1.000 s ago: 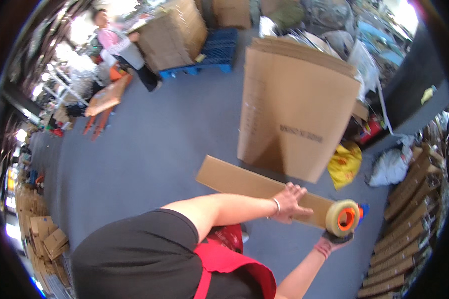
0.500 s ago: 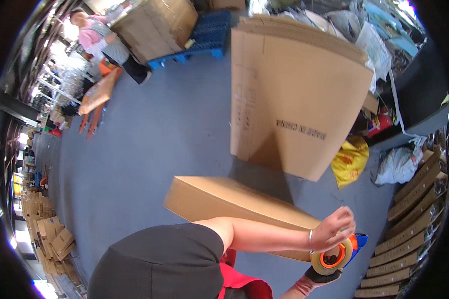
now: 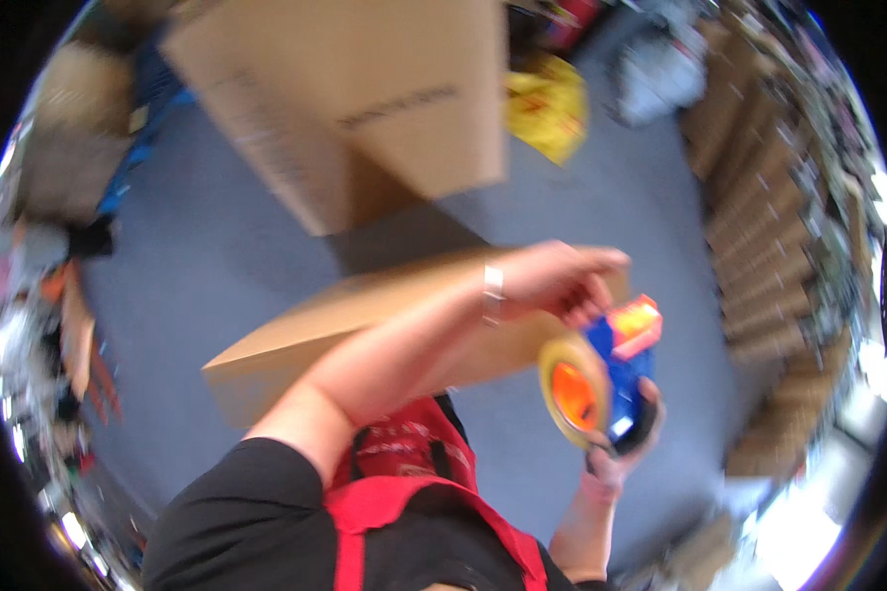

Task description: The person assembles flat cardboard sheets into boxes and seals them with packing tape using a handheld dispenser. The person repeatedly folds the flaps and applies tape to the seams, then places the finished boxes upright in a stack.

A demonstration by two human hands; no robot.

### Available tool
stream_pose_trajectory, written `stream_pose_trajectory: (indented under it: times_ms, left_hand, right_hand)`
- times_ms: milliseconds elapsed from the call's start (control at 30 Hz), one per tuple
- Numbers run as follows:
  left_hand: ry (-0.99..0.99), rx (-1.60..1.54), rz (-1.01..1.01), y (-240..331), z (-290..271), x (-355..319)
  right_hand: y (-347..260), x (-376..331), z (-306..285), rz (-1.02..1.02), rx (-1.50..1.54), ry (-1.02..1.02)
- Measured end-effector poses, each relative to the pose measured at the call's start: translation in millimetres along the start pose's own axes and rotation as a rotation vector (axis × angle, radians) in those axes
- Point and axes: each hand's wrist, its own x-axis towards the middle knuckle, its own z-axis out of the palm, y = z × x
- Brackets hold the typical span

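Note:
My right hand (image 3: 629, 455) is closed around the handle of a tape dispenser (image 3: 625, 369), blue with an orange front and a wide roll of tape on an orange core. My left hand (image 3: 554, 281), a band at its wrist, hovers at the dispenser's upper edge. Its index finger is stretched out while the other fingers bend down, apart; motion blurs them, and I cannot tell whether they touch the dispenser. Beneath my left forearm is a long brown cardboard box (image 3: 296, 340), close to my body. My forearm hides part of its top and side.
A tall cardboard stack (image 3: 404, 59) stands on the grey floor beyond the box. A yellow bag (image 3: 550, 106) and a whitish bag (image 3: 662, 74) lie to its right. Flat cartons (image 3: 764, 246) line the right side. Far left are a blue pallet (image 3: 133, 163) and an orange trolley (image 3: 79, 340).
My view has swung right, so the surroundings appear farther left. The dispenser has turned in my right hand's grip, showing more of its blue body. My left index finger has straightened.

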Motion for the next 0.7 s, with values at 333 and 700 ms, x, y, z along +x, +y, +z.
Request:
stream_pose_trajectory:
  times_ms: [333, 700]
  left_hand:
    - [-0.126, 0.175, -0.12, -30, 21, -2]
    - [0.032, 0.499, 0.039, -29, 18, -12]
  right_hand:
    - [19, -73, -43, -0.177, -0.452, -0.085]
    - [-31, -36, -20, -0.02, -0.396, -0.267]
